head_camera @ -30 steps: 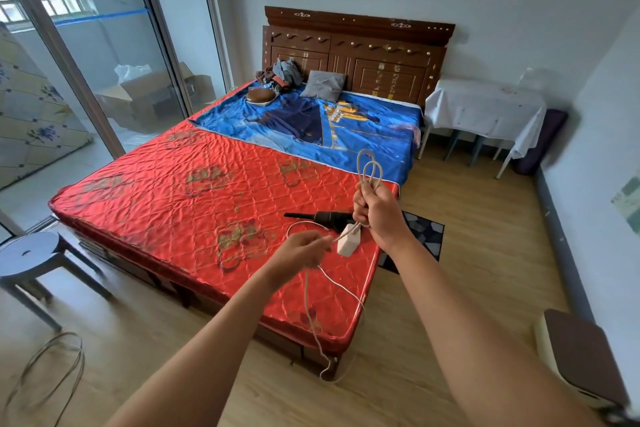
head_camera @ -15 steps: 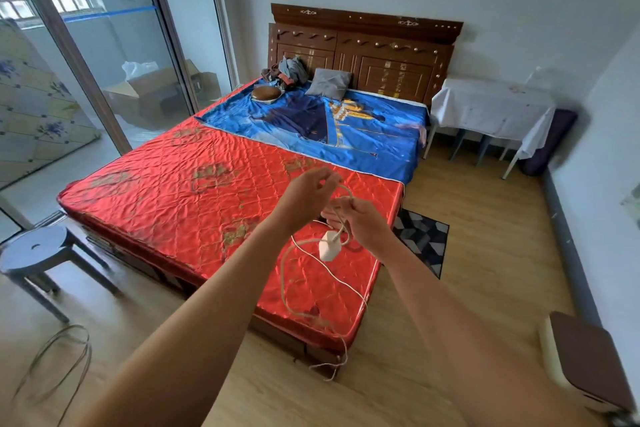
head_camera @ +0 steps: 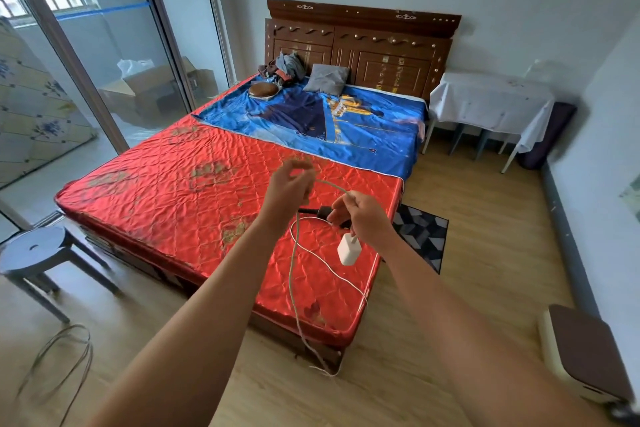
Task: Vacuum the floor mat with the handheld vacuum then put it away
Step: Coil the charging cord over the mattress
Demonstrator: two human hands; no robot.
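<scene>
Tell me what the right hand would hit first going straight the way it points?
Likely the black handheld vacuum lying on the red mattress, just past the fingertips of the right hand, which pinches the white cable. Depth is unclear; held higher, it would meet the left hand.

Red quilted mattress, blue sheet, seemingly grey-black geometric mat

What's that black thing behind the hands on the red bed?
A black handheld vacuum lies on the red mattress. Only its nozzle end shows; the right hand, pinching a white charger cable, covers the rest.
</scene>
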